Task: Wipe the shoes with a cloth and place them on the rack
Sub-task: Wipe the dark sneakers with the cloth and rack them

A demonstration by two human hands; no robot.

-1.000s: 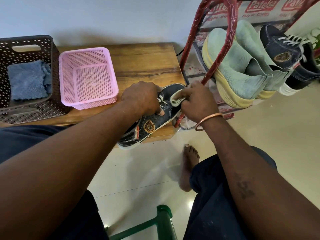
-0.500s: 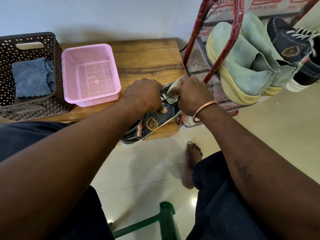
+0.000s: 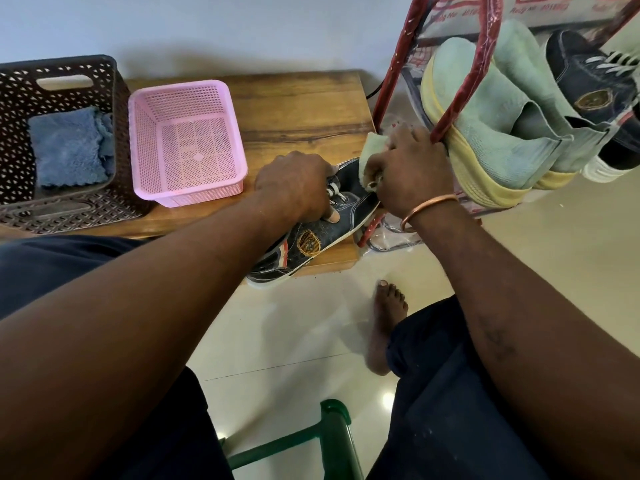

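Shoe (image 3: 304, 242) sits tilted at the bench (image 3: 298, 109) corner, heel past the edge, as your left hand (image 3: 294, 187) grips it over the laces, fingers curled. Your right hand (image 3: 410, 174) clutches a pale cloth (image 3: 372, 148) pressed to the toe, just beside the rack (image 3: 479, 60), where green shoes (image 3: 485, 126) and a dark sneaker (image 3: 588, 88) sit.

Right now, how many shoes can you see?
4. One dark sneaker lies on the bench, held by the left hand; a front mint shoe, a second mint shoe and another dark sneaker sit on the rack. More may hide past the right edge.
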